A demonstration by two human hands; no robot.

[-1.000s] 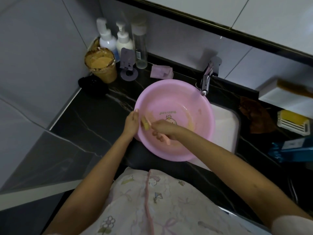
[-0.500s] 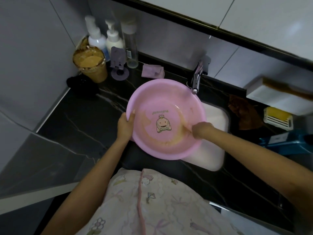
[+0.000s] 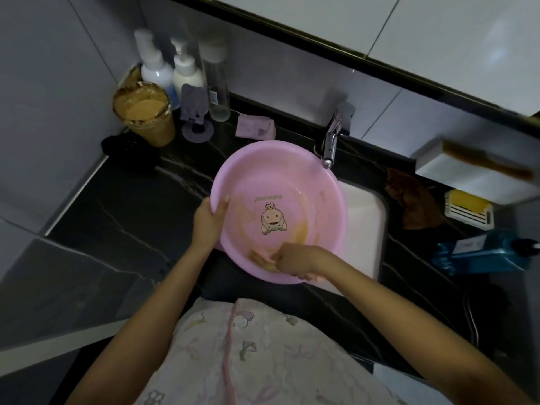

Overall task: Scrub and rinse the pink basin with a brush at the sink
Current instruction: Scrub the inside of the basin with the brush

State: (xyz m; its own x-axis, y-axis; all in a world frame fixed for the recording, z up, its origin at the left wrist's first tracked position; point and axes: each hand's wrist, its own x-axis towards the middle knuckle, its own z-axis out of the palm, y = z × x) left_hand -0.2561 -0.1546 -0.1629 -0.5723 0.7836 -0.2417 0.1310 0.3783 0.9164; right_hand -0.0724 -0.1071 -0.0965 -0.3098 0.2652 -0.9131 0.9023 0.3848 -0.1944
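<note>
The pink basin [image 3: 271, 171] sits tilted over the left part of the white sink [image 3: 365, 223], a cartoon figure printed on its bottom and yellow-brown smears on its inner wall. My left hand [image 3: 208, 220] grips the basin's left rim, thumb inside. My right hand [image 3: 298, 260] is curled round a brush [image 3: 263, 262] whose yellowish head presses the near inner wall; the handle is mostly hidden in my fist.
A chrome tap [image 3: 331, 141] stands behind the basin. On the black counter [image 3: 122, 211] at back left are pump bottles [image 3: 156, 70], a cup of brown paste [image 3: 144, 112] and a purple soap [image 3: 255, 127]. Right of the sink lie a brown cloth [image 3: 415, 200], a yellow soap dish [image 3: 469, 209] and a blue bottle [image 3: 485, 254].
My right hand has swept the brush from the basin's left side round to the right wall, then back to the near wall. My left hand keeps its hold on the rim.
</note>
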